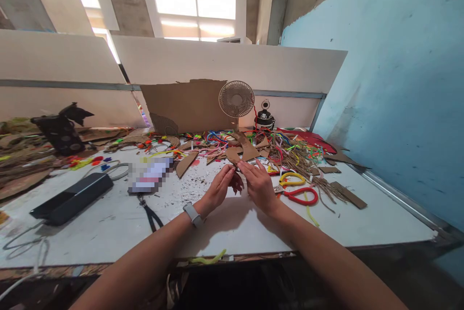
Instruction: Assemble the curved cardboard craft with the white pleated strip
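Curving left hand [219,186] and right hand [258,184] toward each other over a flat white surface [239,235], both half closed with bent fingers, at the near end of a rounded, flat brown cardboard piece [234,155]. Cannot tell whether pinching it or anything else. Wearing a pale grey watch [193,215] on the left wrist. To the right, close to one red loop handle [315,196] and one yellow loop handle [303,179], and farther out to a rough heap of thin brown strands [300,161]. To the left, near silvery flecks and a pointed brown cardboard wedge [186,165]. Mostly bare between the forearms down to the near edge, and open rightward as far as a straight metal rail [402,198]. At the back, bounded by a torn-topped brown cardboard sheet [192,104], a round-caged fan [237,99] and a capped black bottle [264,120], contents hidden.
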`<state>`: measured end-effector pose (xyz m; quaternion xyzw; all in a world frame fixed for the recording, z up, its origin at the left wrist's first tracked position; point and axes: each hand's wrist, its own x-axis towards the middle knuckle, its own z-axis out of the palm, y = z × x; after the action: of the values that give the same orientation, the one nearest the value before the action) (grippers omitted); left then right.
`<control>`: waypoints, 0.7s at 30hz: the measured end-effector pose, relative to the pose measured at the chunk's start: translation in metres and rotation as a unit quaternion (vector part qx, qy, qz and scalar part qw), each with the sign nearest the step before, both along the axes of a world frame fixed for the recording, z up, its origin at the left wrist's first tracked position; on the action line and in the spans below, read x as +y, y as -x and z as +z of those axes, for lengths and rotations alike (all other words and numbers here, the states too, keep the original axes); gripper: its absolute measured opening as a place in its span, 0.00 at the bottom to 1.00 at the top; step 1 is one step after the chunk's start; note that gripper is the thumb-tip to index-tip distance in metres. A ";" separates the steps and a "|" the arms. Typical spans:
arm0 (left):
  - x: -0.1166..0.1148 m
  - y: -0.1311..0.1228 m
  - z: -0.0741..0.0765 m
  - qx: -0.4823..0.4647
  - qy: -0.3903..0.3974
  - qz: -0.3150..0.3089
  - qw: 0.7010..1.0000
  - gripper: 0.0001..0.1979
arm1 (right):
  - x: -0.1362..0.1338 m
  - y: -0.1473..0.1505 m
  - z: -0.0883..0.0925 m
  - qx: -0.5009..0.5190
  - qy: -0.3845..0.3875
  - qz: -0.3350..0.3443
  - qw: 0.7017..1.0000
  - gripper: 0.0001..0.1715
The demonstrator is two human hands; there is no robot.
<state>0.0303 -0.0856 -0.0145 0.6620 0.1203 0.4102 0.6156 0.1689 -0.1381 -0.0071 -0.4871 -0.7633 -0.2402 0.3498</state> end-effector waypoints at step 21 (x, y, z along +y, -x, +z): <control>0.002 0.000 -0.002 0.008 -0.006 0.002 1.000 0.17 | 0.000 0.000 -0.001 0.019 0.001 0.005 1.000 0.26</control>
<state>0.0303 -0.0839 -0.0161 0.6690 0.1239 0.4068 0.6096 0.1685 -0.1379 -0.0080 -0.4882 -0.7590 -0.2285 0.3652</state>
